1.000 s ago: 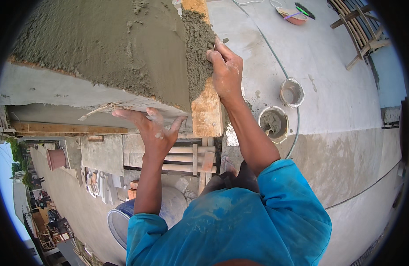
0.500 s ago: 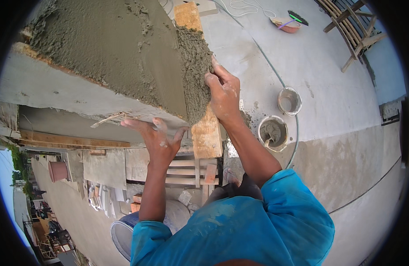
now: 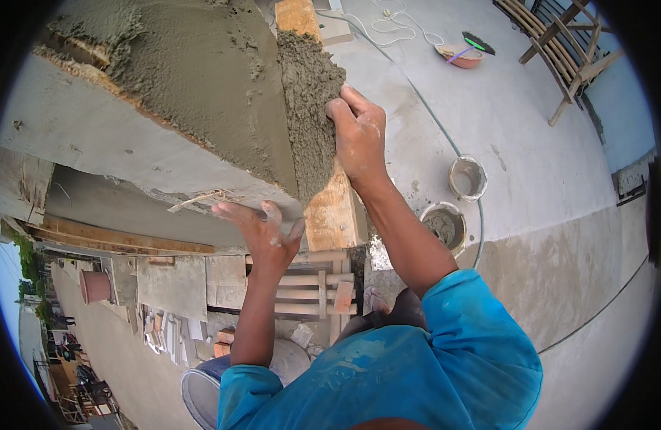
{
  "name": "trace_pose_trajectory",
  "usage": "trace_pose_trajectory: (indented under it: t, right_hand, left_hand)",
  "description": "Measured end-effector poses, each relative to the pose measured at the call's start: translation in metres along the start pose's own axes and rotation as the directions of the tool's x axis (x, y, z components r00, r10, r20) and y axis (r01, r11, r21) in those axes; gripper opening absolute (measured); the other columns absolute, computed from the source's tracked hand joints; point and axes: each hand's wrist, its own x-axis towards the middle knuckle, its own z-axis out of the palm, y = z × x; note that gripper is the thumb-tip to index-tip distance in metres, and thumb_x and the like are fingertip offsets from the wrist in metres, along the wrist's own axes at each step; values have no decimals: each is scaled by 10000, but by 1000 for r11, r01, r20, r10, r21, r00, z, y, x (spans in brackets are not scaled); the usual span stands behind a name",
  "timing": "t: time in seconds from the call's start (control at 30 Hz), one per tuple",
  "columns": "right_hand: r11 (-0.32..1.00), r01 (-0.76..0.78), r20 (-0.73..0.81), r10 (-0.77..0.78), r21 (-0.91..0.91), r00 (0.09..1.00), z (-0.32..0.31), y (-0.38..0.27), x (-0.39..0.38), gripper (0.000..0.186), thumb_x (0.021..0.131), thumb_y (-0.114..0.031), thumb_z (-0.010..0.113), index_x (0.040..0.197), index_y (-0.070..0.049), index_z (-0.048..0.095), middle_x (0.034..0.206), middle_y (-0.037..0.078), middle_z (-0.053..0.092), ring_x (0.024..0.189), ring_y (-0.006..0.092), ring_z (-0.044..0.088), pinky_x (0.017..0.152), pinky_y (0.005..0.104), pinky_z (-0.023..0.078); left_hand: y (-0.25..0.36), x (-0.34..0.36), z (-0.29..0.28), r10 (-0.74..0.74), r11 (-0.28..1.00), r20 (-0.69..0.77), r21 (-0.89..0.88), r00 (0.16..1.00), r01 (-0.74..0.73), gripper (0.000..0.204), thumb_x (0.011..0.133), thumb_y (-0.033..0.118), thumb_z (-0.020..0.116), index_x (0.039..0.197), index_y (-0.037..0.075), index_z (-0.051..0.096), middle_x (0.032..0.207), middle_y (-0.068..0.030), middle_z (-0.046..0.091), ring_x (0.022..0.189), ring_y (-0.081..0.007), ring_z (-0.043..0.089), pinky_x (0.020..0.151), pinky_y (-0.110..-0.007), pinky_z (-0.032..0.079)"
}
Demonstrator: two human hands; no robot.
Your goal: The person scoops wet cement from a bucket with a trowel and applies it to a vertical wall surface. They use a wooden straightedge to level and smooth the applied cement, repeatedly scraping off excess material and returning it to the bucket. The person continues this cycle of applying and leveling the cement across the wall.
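Note:
Fingers curled, my right hand (image 3: 358,136) grips the outer edge of a wooden plank (image 3: 335,218) that carries a thick strip of rough wet mortar (image 3: 307,111). Left of it lies a slab of smoother grey mortar (image 3: 201,86) with ragged edges. My left hand (image 3: 267,242) is spread open just below that slab, fingertips at the lower part of its pale concrete side (image 3: 108,129); whether they all touch it I cannot tell. Dry straw-like scraps (image 3: 201,198) hang beside those fingers.
Two buckets (image 3: 467,176) (image 3: 442,231) stand right by a hose (image 3: 434,112). A basin with brush (image 3: 465,61) and a wooden frame (image 3: 581,68) are at upper right. Below are wooden bars (image 3: 309,307), bricks (image 3: 224,338) and a drum (image 3: 200,398). A distant person (image 3: 67,319) is at left.
The view has shifted, so the mortar, plank and buckets sit lower in the picture. Both hands keep nearly the same hold and place on the structure, my right hand perhaps slightly higher along the plank.

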Motion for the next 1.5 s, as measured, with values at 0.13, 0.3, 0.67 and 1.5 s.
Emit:
trace_pose_trajectory:
  t: [0.13, 0.3, 0.67, 1.5]
  right_hand:
    - [999, 42, 16, -41, -29, 999, 11, -3, 30, 201, 867, -121, 586, 751, 17, 498, 626, 6, 416, 631, 72, 397, 566, 296, 355]
    - [997, -80, 22, 80, -14, 997, -3, -7, -17, 160, 876, -120, 584, 798, 17, 561, 695, 10, 508, 649, 67, 438, 592, 280, 383]
    - [996, 81, 15, -81, 48, 997, 44, -56, 81, 322, 886, -162, 596, 662, 2, 432, 627, -1, 454, 629, 82, 408, 584, 316, 379]
    - [938, -22, -7, 26, 346, 1000, 91, -127, 125, 290, 861, -207, 621, 798, 76, 640, 766, 98, 630, 729, 177, 555, 702, 356, 462]
  left_hand:
    - [1, 3, -5, 18, 1000, -5, 9, 1000, -18, 1014, 863, 414, 768, 1619, 268, 108, 1565, -407, -179, 1428, -643, -153, 1060, -825, 54]
    - [-3, 0, 1, 3, 999, -3, 45, 1000, -3, 970, 879, 428, 749, 1614, 268, 136, 1582, -388, -155, 1412, -673, -130, 1060, -822, 99]
    - [3, 1, 4, -14, 1000, -22, -16, 1000, 13, 1051, 803, 451, 819, 1608, 266, 168, 1571, -410, -139, 1404, -688, -111, 1074, -795, 154]
    - [9, 5, -1, -21, 1000, 38, 7, 999, 21, 1087, 719, 301, 892, 1567, 158, 228, 1559, -427, -144, 1413, -679, -98, 1096, -774, 155]
